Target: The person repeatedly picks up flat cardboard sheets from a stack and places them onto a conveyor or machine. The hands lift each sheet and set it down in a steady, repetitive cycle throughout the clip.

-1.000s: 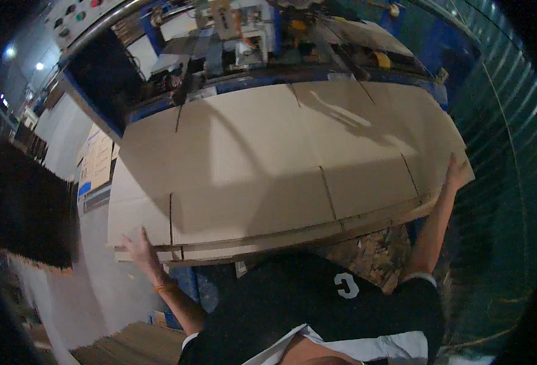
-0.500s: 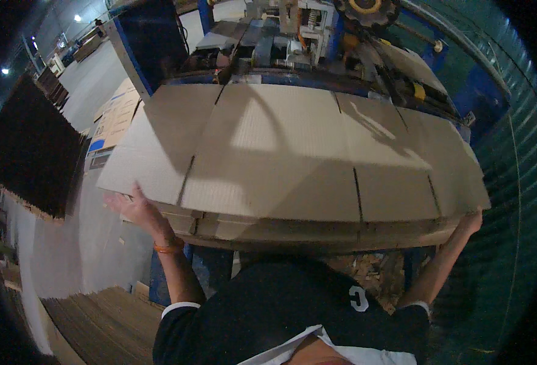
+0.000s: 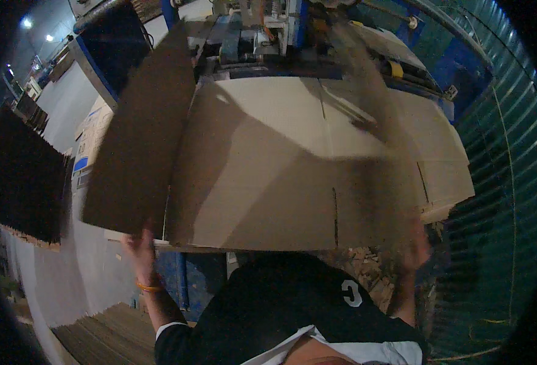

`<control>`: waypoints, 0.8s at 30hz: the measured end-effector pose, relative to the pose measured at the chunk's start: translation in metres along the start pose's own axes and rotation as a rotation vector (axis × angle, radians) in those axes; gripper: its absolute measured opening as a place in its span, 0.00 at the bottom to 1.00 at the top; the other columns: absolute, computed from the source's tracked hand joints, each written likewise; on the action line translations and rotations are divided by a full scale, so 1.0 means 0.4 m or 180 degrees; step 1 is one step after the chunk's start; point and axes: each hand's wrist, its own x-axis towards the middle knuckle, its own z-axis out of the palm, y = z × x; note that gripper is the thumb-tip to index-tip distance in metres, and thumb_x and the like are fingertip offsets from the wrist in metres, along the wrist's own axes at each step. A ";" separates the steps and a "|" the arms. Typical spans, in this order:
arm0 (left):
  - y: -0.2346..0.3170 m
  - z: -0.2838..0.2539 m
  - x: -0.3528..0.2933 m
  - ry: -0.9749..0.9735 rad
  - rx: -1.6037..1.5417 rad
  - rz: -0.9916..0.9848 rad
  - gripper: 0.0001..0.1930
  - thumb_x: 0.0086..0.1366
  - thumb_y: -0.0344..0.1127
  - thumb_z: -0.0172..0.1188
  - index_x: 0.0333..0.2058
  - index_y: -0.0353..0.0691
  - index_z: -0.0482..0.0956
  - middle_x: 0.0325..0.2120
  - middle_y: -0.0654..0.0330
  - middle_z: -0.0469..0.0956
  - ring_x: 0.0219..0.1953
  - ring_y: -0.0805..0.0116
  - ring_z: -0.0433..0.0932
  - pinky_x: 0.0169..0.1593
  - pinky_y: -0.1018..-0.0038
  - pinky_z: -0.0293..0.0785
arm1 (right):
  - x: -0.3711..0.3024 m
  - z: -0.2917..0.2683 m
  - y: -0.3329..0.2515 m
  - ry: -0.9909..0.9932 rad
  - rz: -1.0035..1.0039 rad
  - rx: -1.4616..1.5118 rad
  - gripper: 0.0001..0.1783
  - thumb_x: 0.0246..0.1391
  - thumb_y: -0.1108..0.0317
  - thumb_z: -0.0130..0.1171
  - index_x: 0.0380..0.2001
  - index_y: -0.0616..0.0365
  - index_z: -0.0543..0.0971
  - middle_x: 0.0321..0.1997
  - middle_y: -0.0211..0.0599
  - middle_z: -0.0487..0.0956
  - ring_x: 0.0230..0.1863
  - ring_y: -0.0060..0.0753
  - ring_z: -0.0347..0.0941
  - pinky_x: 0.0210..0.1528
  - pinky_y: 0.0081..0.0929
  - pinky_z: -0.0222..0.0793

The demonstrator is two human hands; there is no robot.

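Suddenly the upper sheet (image 3: pixel 268 182), flat before, bends up at both ends, parting from the lower sheet (image 3: pixel 446 176); left hand (image 3: pixel 140 246) pinches its edge, right hand (image 3: pixel 417 246) too blurred to tell.

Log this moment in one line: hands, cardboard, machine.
left hand: at cardboard sheet, near left edge; right hand: blurred, near right edge; side flaps: tilted up; machine: beyond sheet

two hands (image 3: pixel 139 248) (image 3: pixel 415 248), one orange wristband (image 3: pixel 149 288)
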 end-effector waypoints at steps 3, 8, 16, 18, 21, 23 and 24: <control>0.033 0.087 -0.008 -0.1145 0.1353 0.1439 0.23 0.51 0.18 0.51 0.48 0.36 0.74 0.53 0.48 0.68 0.57 0.53 0.66 0.59 0.66 0.60 | -0.024 0.069 -0.008 -0.1344 -0.1591 -0.0242 0.19 0.42 0.76 0.57 0.42 0.52 0.78 0.52 0.37 0.74 0.55 0.39 0.68 0.56 0.44 0.61; 0.068 0.174 0.000 -0.2569 0.2600 0.2141 0.25 0.52 0.26 0.54 0.52 0.48 0.71 0.57 0.53 0.64 0.59 0.52 0.62 0.62 0.58 0.55 | 0.027 0.079 -0.026 -0.1949 -0.1544 -0.0347 0.19 0.42 0.77 0.54 0.42 0.52 0.78 0.53 0.36 0.74 0.58 0.42 0.66 0.59 0.43 0.57; 0.052 0.199 0.057 -0.2567 0.2699 0.2079 0.25 0.58 0.30 0.46 0.56 0.52 0.67 0.58 0.54 0.61 0.61 0.52 0.58 0.63 0.56 0.51 | 0.119 0.144 0.064 -0.2597 -0.1696 -0.0408 0.28 0.43 0.65 0.60 0.52 0.50 0.71 0.62 0.36 0.64 0.64 0.40 0.56 0.64 0.44 0.49; 0.043 0.223 0.099 -0.2382 0.2679 0.2186 0.25 0.58 0.30 0.45 0.56 0.51 0.66 0.58 0.53 0.61 0.60 0.51 0.58 0.63 0.56 0.51 | 0.172 0.186 0.105 -0.2701 -0.1644 -0.0448 0.32 0.43 0.58 0.61 0.55 0.49 0.68 0.63 0.37 0.61 0.65 0.41 0.53 0.65 0.44 0.48; 0.020 0.282 0.179 -0.2309 0.2350 0.2242 0.28 0.55 0.28 0.50 0.57 0.50 0.65 0.58 0.52 0.61 0.60 0.50 0.58 0.62 0.59 0.53 | 0.270 0.260 0.144 -0.2654 -0.1547 -0.0686 0.36 0.43 0.51 0.60 0.57 0.47 0.66 0.64 0.38 0.59 0.66 0.42 0.51 0.64 0.45 0.47; -0.006 0.331 0.242 -0.2231 0.2202 0.2310 0.31 0.52 0.26 0.54 0.57 0.50 0.65 0.57 0.52 0.62 0.59 0.50 0.59 0.61 0.61 0.56 | 0.343 0.303 0.166 -0.2554 -0.1687 -0.1242 0.38 0.43 0.48 0.59 0.58 0.46 0.65 0.64 0.37 0.59 0.65 0.42 0.52 0.63 0.45 0.48; -0.022 0.359 0.278 -0.2200 0.2111 0.2348 0.32 0.50 0.25 0.56 0.57 0.49 0.65 0.56 0.52 0.63 0.59 0.50 0.60 0.61 0.62 0.57 | 0.376 0.326 0.176 -0.2529 -0.1675 -0.1113 0.38 0.43 0.47 0.58 0.58 0.45 0.65 0.65 0.37 0.59 0.65 0.42 0.52 0.63 0.45 0.49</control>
